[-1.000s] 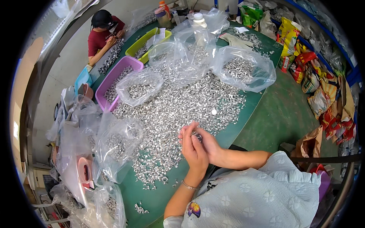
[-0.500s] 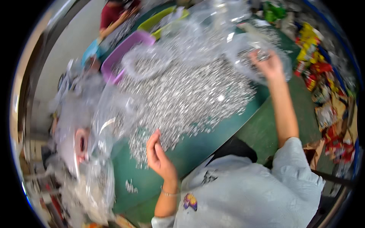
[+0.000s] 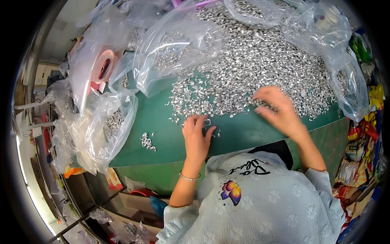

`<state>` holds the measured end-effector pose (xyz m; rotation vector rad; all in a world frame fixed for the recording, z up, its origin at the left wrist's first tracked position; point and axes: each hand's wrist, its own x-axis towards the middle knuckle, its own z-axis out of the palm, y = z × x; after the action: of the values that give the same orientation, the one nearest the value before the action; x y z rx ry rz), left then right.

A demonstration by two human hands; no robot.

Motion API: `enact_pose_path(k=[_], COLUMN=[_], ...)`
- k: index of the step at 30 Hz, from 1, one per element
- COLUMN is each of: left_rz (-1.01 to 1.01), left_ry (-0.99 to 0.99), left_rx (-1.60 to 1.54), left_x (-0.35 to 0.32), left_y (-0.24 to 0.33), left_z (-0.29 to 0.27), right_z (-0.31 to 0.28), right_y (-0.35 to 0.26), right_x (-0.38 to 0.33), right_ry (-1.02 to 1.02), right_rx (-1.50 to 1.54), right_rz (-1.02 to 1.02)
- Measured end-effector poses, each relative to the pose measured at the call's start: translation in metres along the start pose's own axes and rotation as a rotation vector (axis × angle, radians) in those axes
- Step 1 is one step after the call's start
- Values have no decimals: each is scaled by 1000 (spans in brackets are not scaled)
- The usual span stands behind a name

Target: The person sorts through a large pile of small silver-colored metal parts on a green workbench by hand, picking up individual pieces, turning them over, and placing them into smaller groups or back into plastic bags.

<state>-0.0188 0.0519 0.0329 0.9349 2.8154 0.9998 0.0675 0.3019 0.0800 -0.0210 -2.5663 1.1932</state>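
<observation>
A wide heap of small silvery curved metal pieces (image 3: 260,61) covers much of the green table (image 3: 162,118). My left hand (image 3: 196,138) rests palm down at the heap's near edge, fingers slightly bent and thumb apart. Beside its fingertips lie a small silvery ring (image 3: 207,122) and a few loose pieces. Over the heap's near border, further right, is my right hand (image 3: 280,114), a little smeared by motion. Its fingers curve leftward, with a gap between them and the thumb; I see nothing held there.
Clear plastic bags (image 3: 162,53) with metal pieces stand left of the heap. Another clear bag (image 3: 351,89) hangs over the table's right end. A pink tape roll (image 3: 105,67) sits at the left. A small separate cluster of pieces (image 3: 147,141) lies left of my left hand.
My view has turned, so the heap now spans the upper right. My right hand has left the clear bag at the right for the heap's near edge. My left hand has lowered to the table.
</observation>
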Motion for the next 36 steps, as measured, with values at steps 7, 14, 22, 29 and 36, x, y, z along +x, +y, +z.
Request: enact_pose_path(k=[7, 14, 22, 29, 36], left_rz=[19, -547, -619, -190, -96], left_ry=[50, 249, 131, 811, 330], left_rx=[-84, -1036, -1212, 740, 1], left_x=[0, -4, 5, 21, -5], left_y=[-7, -33, -26, -121, -37], left_z=[1, -35, -52, -163, -81], right_z=[88, 82, 109, 97, 88], right_y=[3, 1, -53, -34, 7], right_x=[22, 27, 44, 56, 39], right_ry=[-154, -6, -300, -336, -299], right_rx=[-376, -330, 242, -313, -522], right_rz=[-216, -107, 23, -282, -261])
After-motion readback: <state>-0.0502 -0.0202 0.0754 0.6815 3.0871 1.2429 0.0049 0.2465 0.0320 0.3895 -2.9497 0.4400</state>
